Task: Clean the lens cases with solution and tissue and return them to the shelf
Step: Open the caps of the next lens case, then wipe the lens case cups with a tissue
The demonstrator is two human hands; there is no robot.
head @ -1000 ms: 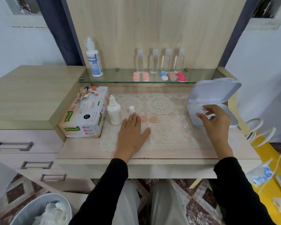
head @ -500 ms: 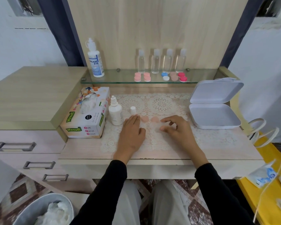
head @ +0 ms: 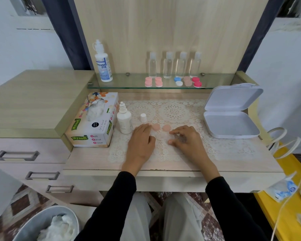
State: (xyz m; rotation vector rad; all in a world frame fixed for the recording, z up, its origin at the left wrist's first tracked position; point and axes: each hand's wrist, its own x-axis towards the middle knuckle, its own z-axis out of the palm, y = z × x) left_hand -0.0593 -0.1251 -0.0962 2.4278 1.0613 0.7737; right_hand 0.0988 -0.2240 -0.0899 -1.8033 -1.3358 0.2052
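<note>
Here's how my feed lays out: a glass shelf [head: 129, 80] runs along the back of the desk [head: 163, 164]. The lens solution bottle [head: 102, 65] stands at the shelf's left end, and four small bottles [head: 168, 66] stand in a row further right with the lens cases [head: 148, 82] just in front of them.

Down on the desk, the tissue box [head: 94, 122] sits far left, the dropper bottle [head: 124, 119] just right of it, then a loose cap [head: 143, 117]. The lace mat [head: 174, 112] covers the middle. Two case lids [head: 156, 126] lie on it, with the left hand [head: 142, 141] and right hand [head: 186, 140] just in front of them. An open storage box [head: 231, 115] sits at the right. The bin [head: 47, 223] is on the floor, lower left.
</note>
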